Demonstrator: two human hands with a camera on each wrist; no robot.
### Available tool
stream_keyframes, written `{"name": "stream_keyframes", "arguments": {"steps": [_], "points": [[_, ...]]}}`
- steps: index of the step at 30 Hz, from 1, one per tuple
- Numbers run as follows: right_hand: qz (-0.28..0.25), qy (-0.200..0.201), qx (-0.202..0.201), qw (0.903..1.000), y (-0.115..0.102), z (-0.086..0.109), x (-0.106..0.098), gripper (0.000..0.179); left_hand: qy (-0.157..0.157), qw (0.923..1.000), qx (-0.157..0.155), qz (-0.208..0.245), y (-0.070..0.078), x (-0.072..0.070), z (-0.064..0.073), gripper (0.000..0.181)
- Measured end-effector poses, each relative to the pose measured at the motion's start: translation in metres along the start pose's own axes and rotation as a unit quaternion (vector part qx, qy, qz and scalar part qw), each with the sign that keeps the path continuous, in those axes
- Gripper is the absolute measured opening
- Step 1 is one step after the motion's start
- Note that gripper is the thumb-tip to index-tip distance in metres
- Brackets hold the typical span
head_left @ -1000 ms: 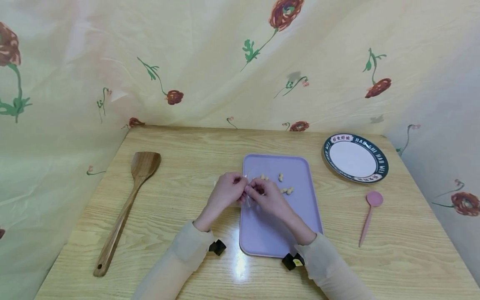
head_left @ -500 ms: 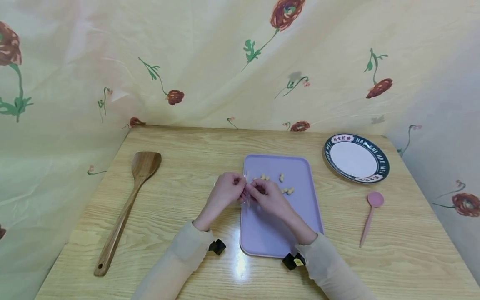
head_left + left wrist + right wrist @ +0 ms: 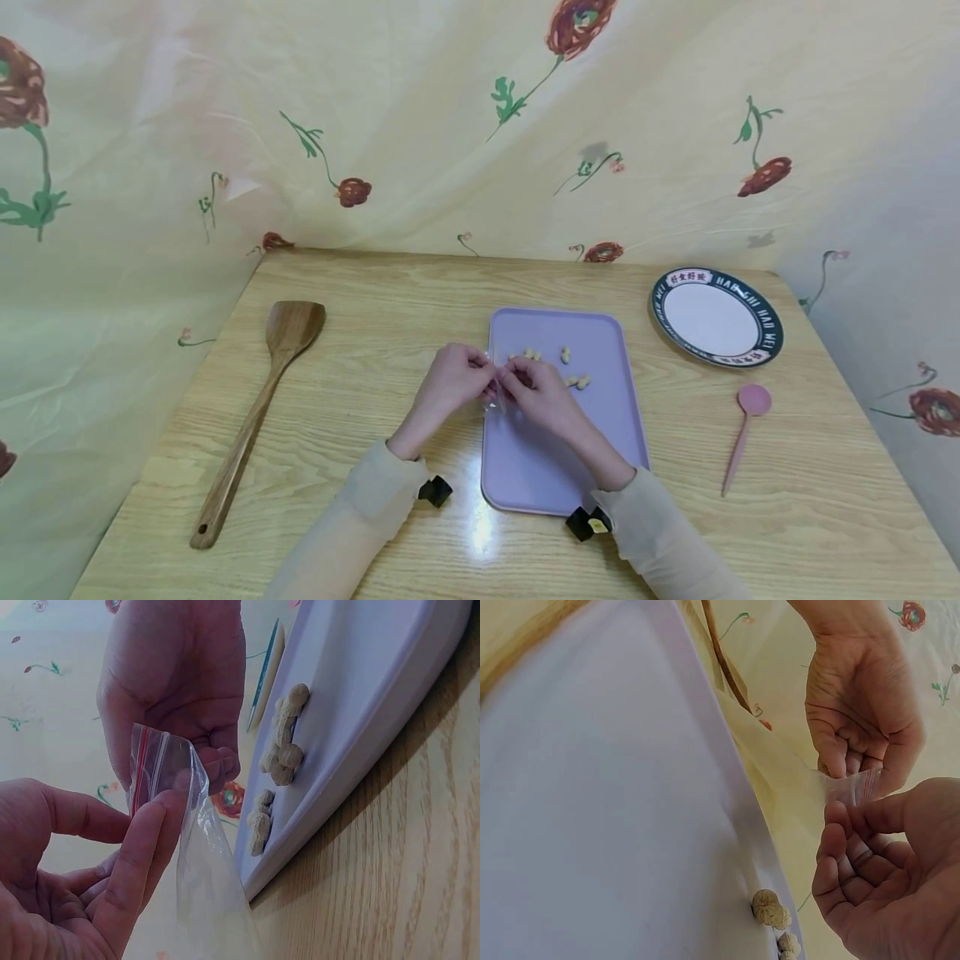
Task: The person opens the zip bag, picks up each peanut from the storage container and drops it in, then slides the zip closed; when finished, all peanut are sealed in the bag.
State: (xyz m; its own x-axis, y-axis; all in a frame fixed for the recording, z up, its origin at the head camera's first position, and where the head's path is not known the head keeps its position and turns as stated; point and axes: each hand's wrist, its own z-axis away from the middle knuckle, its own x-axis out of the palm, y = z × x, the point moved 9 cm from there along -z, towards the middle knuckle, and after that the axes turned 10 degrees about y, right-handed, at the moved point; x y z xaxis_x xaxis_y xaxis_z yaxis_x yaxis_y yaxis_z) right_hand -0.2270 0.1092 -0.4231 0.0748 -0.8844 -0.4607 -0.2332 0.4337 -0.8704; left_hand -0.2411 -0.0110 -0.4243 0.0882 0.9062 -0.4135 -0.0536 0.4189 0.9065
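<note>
Where the left hand point(image 3: 453, 375) pinches one side, a clear zip-seal bag point(image 3: 206, 862) sits between both hands, over the left edge of the lilac tray point(image 3: 525, 479); from the head view its film is a thin strip running near to far, crosswise to the line between the hands; right hand point(image 3: 542, 392) pinches the other side, neither hand nearer; peanuts in shell point(image 3: 583, 382) lie on the tray, just beyond the right hand.

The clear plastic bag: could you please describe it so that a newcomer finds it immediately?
On the pale wooden table, find the purple rectangular tray. Over its left edge, the left hand and right hand pinch the clear plastic bag. Unlike the tan, knobbly peanuts nearby, it is see-through with a red stripe.
</note>
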Motion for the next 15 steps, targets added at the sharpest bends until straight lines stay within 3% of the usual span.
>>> {"name": "stream_keyframes", "arguments": {"steps": [15], "points": [[0.002, 0.005, 0.003, 1.0, 0.0, -0.0006, -0.0002, 0.02, -0.006, 0.9997, -0.018, 0.013, -0.0029, 0.0004, -0.0008, 0.017]]}}
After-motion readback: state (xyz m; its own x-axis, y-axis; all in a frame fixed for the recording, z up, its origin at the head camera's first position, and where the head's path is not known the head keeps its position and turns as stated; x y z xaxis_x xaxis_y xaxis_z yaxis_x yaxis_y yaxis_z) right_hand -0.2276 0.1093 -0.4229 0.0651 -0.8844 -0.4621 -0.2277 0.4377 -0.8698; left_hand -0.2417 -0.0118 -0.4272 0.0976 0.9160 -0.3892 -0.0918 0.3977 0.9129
